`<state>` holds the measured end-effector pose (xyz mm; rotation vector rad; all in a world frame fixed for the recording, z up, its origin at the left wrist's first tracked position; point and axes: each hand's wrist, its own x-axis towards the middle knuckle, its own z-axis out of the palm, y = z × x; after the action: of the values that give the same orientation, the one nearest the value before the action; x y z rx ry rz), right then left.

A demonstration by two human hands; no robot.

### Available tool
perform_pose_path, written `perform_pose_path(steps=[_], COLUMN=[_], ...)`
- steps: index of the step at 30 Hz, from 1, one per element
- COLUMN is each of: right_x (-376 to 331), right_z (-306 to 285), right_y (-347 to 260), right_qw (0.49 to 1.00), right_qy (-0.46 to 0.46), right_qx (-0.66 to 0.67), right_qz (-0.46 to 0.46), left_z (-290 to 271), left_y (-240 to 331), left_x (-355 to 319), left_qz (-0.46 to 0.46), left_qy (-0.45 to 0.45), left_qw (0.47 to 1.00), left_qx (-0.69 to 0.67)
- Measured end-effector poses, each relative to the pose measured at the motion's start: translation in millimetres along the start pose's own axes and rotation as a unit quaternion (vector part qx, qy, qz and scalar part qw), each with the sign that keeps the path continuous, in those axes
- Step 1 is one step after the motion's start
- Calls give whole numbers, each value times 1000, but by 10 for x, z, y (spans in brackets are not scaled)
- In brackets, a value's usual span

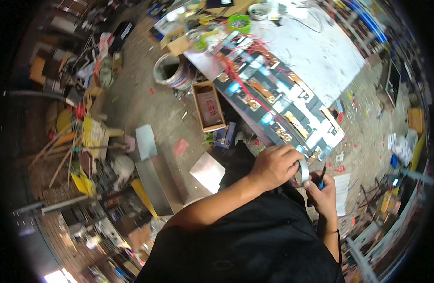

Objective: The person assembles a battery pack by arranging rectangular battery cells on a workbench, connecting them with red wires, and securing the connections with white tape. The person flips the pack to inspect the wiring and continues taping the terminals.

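Left hand [273,166] gripped tape roll [304,170], glossy, silvery-white, plastic-looking. Right hand [322,191] held dark matt tool [322,175], material unclear. Battery pack [278,108] on bench [321,56]: glossy dark wrap, coppery metal strips, red plastic-sheathed wires [238,66]. Bench top was white, matt, scuffed. Cardboard box [208,106] was brown, matt. Metal sheet [208,171] on floor, dull grey. Floor [146,104] was rough concrete, littered.

A white worktable [321,56] carries a long dark battery pack [273,101] with red wires [236,70].
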<state>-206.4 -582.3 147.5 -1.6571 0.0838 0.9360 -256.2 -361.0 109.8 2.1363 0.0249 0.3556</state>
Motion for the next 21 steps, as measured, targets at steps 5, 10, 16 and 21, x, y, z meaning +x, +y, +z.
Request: perform_pose_path(steps=[5,10,16,21], right_x=[93,287,460,525], right_z=[3,131,384,475], right_y=[-21,-116,-346,-309], right_qw=[993,989,988,985], right_qy=[-72,-96,-135,-158], right_qx=[-56,-60,-32,30], right_qz=[-77,-99,-68,-63], left_z=[44,3,4,-207], left_y=[-46,-145,-374,-325], left_x=[-144,-197,-292,-176], left_qz=[-85,-186,-288,-395], left_qy=[60,57,133,91], left_qw=[993,972,893,817], left_qx=[-47,-129,-320,-409])
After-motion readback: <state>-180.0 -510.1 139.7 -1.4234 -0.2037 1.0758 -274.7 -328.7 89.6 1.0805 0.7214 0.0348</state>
